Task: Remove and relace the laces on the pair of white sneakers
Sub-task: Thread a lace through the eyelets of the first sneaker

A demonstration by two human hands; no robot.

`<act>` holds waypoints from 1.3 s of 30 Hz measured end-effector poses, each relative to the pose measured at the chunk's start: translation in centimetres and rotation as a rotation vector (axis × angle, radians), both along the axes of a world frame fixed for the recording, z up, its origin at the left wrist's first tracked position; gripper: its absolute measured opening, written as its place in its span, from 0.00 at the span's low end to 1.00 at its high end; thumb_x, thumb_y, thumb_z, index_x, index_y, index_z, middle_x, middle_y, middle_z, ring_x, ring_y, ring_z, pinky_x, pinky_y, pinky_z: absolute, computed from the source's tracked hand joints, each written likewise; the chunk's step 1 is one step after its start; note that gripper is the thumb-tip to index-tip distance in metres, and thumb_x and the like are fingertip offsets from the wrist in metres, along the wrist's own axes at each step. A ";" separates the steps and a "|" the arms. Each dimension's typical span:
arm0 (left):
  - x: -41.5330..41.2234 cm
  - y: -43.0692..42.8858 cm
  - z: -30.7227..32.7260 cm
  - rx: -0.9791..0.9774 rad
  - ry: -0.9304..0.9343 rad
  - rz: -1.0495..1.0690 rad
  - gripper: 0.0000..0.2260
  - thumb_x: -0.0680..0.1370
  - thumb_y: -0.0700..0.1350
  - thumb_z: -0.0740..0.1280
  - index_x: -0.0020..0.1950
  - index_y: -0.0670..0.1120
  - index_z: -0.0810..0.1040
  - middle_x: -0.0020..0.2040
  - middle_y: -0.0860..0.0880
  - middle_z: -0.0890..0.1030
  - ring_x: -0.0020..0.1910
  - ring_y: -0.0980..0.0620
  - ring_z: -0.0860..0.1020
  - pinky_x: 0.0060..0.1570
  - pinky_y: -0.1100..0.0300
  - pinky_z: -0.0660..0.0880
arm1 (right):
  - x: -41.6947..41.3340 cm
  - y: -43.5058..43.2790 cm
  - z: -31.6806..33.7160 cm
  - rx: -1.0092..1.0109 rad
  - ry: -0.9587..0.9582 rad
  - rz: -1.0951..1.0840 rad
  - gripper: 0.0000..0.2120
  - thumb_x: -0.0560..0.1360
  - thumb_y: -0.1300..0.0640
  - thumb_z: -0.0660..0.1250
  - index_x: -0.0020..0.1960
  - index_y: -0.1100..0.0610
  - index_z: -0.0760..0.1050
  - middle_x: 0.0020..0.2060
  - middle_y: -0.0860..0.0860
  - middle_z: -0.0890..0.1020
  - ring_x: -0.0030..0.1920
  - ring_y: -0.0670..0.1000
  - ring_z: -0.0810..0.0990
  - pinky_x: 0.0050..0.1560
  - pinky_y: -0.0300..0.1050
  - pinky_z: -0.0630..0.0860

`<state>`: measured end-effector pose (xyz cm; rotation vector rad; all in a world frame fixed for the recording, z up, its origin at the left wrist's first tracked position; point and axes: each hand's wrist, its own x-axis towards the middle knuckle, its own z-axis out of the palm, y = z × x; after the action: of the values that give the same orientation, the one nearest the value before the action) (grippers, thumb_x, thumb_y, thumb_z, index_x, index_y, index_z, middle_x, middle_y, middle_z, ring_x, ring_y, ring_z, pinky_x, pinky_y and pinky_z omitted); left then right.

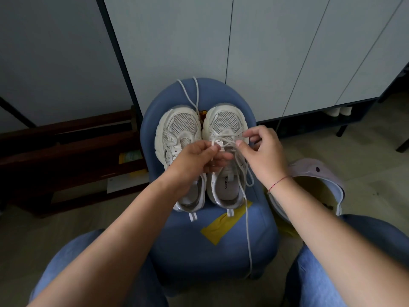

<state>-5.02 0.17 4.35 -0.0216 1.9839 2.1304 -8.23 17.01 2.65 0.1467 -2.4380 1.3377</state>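
- Found pair of white mesh sneakers (174, 140) parked side by side on blue padded stool (183, 240), toes pointing away.
- Saw left grip (194, 160) clamped on thin white lace (242, 167) over the right-side sneaker (225, 122), right grip (263, 156) pinching the same lace near the toe-end rows.
- Noted other sneaker (183, 122) apparently bare, second loose white lace (188, 91) past the toes.
- Judged low rows in hand; couldn't tell removal from relacing.
- Needed next: tip through the next hole, tails kept even.
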 end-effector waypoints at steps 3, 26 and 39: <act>-0.8 -0.7 -0.1 0.045 0.020 0.175 0.07 0.83 0.41 0.62 0.47 0.44 0.77 0.43 0.51 0.86 0.43 0.56 0.83 0.43 0.66 0.79 | 0.9 -0.9 0.2 -0.067 -0.107 0.016 0.03 0.76 0.56 0.67 0.44 0.53 0.74 0.37 0.49 0.80 0.30 0.47 0.78 0.32 0.37 0.75; -3.0 0.7 -1.5 -0.378 0.085 0.287 0.04 0.77 0.37 0.72 0.43 0.43 0.80 0.33 0.47 0.81 0.24 0.62 0.76 0.28 0.70 0.75 | 0.0 -1.3 0.3 -0.447 -0.734 0.299 0.14 0.78 0.68 0.59 0.45 0.53 0.77 0.35 0.50 0.84 0.28 0.45 0.81 0.29 0.34 0.72; -3.4 -0.2 -1.4 -0.729 0.142 0.064 0.20 0.69 0.43 0.79 0.54 0.46 0.72 0.44 0.54 0.76 0.42 0.55 0.76 0.41 0.64 0.72 | -0.6 -2.2 -1.4 -0.325 -0.610 0.388 0.11 0.79 0.67 0.61 0.54 0.55 0.76 0.29 0.52 0.80 0.22 0.46 0.77 0.24 0.35 0.71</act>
<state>-8.37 -0.05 2.98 -0.0572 2.7579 1.3526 -8.83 14.82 1.21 0.1488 -2.7036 2.2014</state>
